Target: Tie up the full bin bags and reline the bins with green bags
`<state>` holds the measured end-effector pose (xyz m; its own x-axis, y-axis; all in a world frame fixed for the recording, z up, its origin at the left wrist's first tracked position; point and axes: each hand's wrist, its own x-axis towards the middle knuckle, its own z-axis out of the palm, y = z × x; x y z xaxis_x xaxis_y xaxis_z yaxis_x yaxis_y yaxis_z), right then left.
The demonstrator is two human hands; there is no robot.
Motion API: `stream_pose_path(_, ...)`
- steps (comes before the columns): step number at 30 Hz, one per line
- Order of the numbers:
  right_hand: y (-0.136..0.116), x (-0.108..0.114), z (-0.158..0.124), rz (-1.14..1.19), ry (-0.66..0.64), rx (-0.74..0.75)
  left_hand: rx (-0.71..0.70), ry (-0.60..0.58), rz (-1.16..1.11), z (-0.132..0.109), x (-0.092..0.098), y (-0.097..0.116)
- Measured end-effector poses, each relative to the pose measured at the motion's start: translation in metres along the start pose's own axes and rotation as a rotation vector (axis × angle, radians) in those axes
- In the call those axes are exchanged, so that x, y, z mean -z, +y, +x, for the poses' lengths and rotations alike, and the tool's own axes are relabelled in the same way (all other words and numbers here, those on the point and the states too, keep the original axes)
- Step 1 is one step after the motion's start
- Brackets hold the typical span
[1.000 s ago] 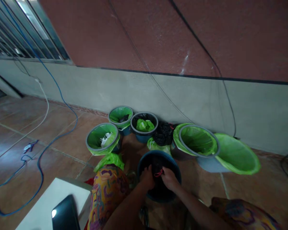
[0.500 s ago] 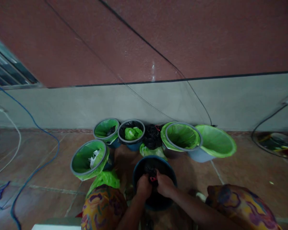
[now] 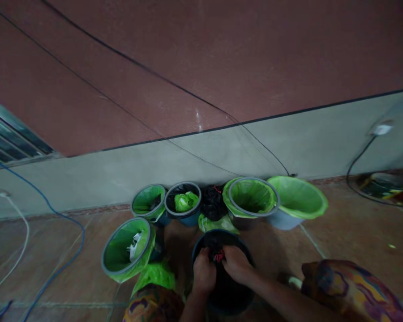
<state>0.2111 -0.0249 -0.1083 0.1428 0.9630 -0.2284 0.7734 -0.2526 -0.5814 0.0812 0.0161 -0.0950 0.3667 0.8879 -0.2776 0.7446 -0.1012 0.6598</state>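
Observation:
My left hand [image 3: 204, 271] and my right hand [image 3: 237, 264] are close together over a dark bin [image 3: 223, 308] between my knees. Both are closed on a black plastic bag [image 3: 213, 241], one on each side of a bunched red drawstring [image 3: 219, 256]. The bag's lower part is lost in the bin's dark inside. Just beyond the bin lies a bunched black bag [image 3: 213, 203] with a bit of red on top, and a green plastic bag [image 3: 218, 223] is under it.
Green-lined bins stand left [image 3: 109, 264], back left [image 3: 137, 201], centre right [image 3: 253, 197] and right [image 3: 289, 221]. A black-lined bin [image 3: 188, 219] holds a crumpled green bag [image 3: 186, 202]. A blue cable [image 3: 82, 237] crosses the floor at left; the wall [image 3: 97, 179] runs behind.
The view has tilted, so the wall line slants more and the bins sit lower at left. Both hands remain on the black bag; the red drawstring looks more bunched between them.

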Motion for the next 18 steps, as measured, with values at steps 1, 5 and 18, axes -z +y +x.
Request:
stream_pose_path(1,-0.003,0.007,0.0,0.026,0.0,0.015,-0.018,0.014,-0.009,-0.001,0.005,0.006)
stream_pose_path(5,-0.015,0.041,0.003,0.209,0.016,0.103,-0.084,0.088,-0.041,-0.002,0.03,0.034)
stream_pose_path(18,-0.067,0.152,0.073,0.359,0.295,0.352,-0.379,0.285,-0.088,0.063,0.13,0.101)
